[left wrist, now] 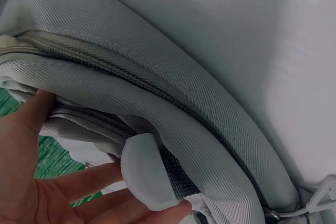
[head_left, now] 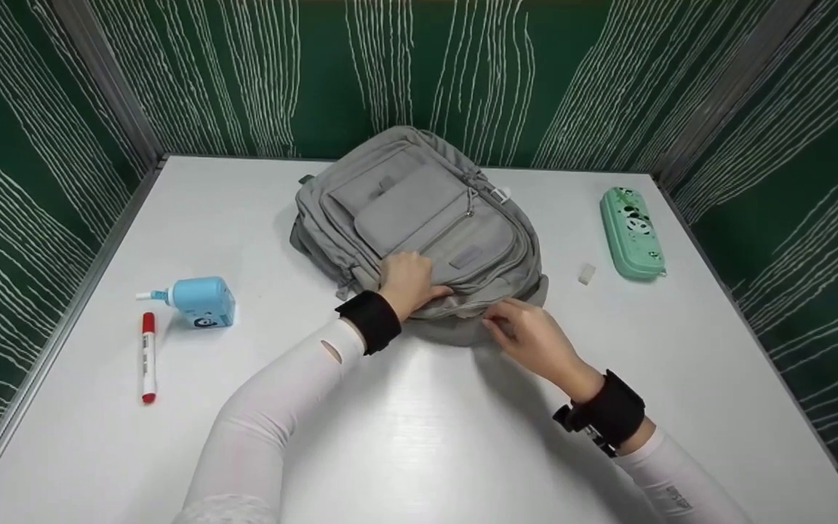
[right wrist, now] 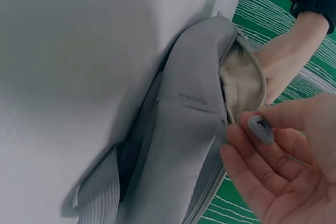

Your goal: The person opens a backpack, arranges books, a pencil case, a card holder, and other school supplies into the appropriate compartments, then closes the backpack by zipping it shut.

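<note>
A grey backpack (head_left: 412,218) lies on the white table, its lower end toward me. My left hand (head_left: 408,282) grips the front of it, thumb pointing right along the near edge. In the left wrist view, the thumb presses into a fold under a long zipper (left wrist: 131,80), and the fingers reach past a pale grey tab (left wrist: 147,171). At the bag's near right edge, my right hand (head_left: 535,338) pinches a grey zipper pull (right wrist: 261,128) between thumb and fingers. Beside it, the compartment gapes and shows a beige lining (right wrist: 242,80).
On the left of the table (head_left: 404,437) are a light blue bottle (head_left: 201,300) with a white nozzle and a red-capped marker (head_left: 148,356). A small pale eraser-like block (head_left: 587,274) and a green panda pencil case (head_left: 633,233) lie right of the bag.
</note>
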Tool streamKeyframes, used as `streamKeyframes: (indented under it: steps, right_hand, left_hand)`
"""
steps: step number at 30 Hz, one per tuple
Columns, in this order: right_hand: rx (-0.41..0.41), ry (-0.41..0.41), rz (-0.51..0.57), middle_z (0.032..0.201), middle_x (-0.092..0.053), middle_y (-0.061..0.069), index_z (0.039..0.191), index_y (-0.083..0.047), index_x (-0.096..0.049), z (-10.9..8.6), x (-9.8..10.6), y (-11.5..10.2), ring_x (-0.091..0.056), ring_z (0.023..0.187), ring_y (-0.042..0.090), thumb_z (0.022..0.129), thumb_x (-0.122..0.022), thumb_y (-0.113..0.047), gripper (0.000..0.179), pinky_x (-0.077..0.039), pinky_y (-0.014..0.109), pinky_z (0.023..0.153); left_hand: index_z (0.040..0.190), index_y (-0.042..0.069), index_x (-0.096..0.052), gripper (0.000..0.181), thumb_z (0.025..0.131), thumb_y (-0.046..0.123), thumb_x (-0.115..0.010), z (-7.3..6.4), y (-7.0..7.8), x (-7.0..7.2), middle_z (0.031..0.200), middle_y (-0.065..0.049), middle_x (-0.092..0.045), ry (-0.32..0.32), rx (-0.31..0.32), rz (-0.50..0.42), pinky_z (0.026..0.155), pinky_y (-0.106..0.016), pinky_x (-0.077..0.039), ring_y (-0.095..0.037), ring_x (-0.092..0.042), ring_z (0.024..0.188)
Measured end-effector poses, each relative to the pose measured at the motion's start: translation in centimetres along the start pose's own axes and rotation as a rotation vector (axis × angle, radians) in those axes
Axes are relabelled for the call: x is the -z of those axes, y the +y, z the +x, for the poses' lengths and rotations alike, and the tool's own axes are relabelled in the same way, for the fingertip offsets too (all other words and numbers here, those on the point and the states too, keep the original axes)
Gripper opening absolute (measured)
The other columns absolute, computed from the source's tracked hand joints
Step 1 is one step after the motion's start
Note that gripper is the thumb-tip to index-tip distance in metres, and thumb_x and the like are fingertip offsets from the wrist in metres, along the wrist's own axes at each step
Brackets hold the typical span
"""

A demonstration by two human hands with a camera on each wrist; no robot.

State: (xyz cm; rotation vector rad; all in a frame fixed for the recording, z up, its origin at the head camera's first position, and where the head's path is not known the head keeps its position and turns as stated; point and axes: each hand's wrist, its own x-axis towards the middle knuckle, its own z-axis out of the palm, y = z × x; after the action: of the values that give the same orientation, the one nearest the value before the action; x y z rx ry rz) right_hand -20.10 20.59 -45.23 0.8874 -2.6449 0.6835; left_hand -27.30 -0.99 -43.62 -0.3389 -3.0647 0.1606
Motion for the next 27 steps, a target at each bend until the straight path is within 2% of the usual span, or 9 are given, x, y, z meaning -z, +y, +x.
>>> streamKeyframes:
  steps: [4,7,10,13,16,18,20,24,27]
  right_hand:
    - [0.037,-0.014,0.028,0.088,-0.072,0.005,0.093,-0.009,-0.073,0.0,-0.5,-0.5,-0.069,0.080,0.016,0.093,-0.072,-0.004,0.005,-0.058,0.034,0.072]
    - [0.069,-0.053,0.047,0.089,-0.073,0.003,0.095,-0.009,-0.074,0.2,-0.9,-1.2,-0.071,0.081,0.015,0.094,-0.072,-0.007,0.003,-0.060,0.033,0.072]
    - [0.089,-0.089,0.061,0.089,-0.074,0.004,0.097,-0.008,-0.074,0.6,-1.0,-1.7,-0.072,0.082,0.016,0.094,-0.072,-0.008,0.004,-0.061,0.033,0.074]
    - [0.093,-0.092,0.076,0.089,-0.074,0.005,0.097,-0.007,-0.074,0.8,-1.1,-1.8,-0.073,0.083,0.017,0.094,-0.071,-0.007,0.004,-0.062,0.034,0.075]
    - [0.090,-0.100,0.112,0.090,-0.075,0.005,0.097,-0.006,-0.073,0.7,-1.2,-1.7,-0.074,0.083,0.018,0.095,-0.071,-0.007,0.004,-0.063,0.035,0.074]
    - [0.086,-0.106,0.127,0.090,-0.074,0.005,0.097,-0.006,-0.073,0.6,-1.3,-1.7,-0.074,0.083,0.017,0.095,-0.070,-0.007,0.004,-0.063,0.036,0.074]
    - [0.081,-0.110,0.137,0.091,-0.075,0.005,0.097,-0.006,-0.073,0.5,-1.3,-1.8,-0.074,0.084,0.017,0.095,-0.070,-0.007,0.004,-0.064,0.037,0.075]
    - [0.073,-0.113,0.161,0.093,-0.076,0.006,0.099,-0.003,-0.074,0.5,-1.2,-1.8,-0.074,0.085,0.018,0.095,-0.070,-0.005,0.006,-0.064,0.038,0.075]
    - [0.073,-0.116,0.161,0.094,-0.076,0.007,0.100,-0.002,-0.074,0.4,-1.2,-1.7,-0.074,0.085,0.018,0.095,-0.070,-0.005,0.007,-0.064,0.038,0.076]
  left_hand:
    - [0.082,0.016,-0.073,0.062,0.085,0.077,-0.061,0.1,0.3,0.0,0.091,0.000,-0.078,0.014,0.018,-0.017,0.045,-0.028,-0.042,-0.019,-0.075,0.076]
    - [0.070,0.016,-0.065,0.064,0.084,0.079,-0.061,0.1,0.6,0.0,0.083,0.002,-0.076,0.036,0.006,0.015,0.041,-0.027,-0.033,-0.016,-0.074,0.071]
    - [0.059,0.016,-0.046,0.071,0.082,0.082,-0.059,0.3,0.3,0.3,0.062,0.005,-0.059,0.046,-0.047,0.070,0.038,-0.026,-0.023,-0.011,-0.060,0.053]
    - [0.061,0.015,-0.051,0.072,0.081,0.083,-0.059,0.4,-0.7,0.7,0.062,0.003,-0.054,0.022,-0.129,0.088,0.042,-0.025,-0.037,-0.014,-0.061,0.056]
    - [0.089,0.012,-0.073,0.070,0.083,0.080,-0.061,0.3,-2.7,0.6,0.092,-0.006,-0.071,-0.028,-0.212,0.023,0.071,-0.034,-0.059,-0.024,-0.072,0.090]
    - [0.117,0.013,-0.075,0.071,0.086,0.076,-0.062,0.3,-4.3,0.3,0.119,-0.012,-0.071,-0.036,-0.279,-0.016,0.099,-0.045,-0.058,-0.031,-0.068,0.114]
    - [0.131,0.015,-0.069,0.068,0.090,0.069,-0.063,0.2,-6.3,0.0,0.132,-0.015,-0.064,-0.021,-0.345,-0.059,0.113,-0.052,-0.049,-0.035,-0.060,0.127]
    - [0.128,0.011,-0.068,0.038,0.102,0.037,-0.062,0.1,-10.7,-0.2,0.128,-0.016,-0.065,0.091,-0.429,-0.109,0.114,-0.053,-0.048,-0.037,-0.062,0.124]
    - [0.123,0.007,-0.068,0.023,0.101,0.010,-0.060,-0.3,-13.9,-0.5,0.120,-0.017,-0.069,0.167,-0.396,-0.084,0.104,-0.051,-0.055,-0.038,-0.067,0.115]
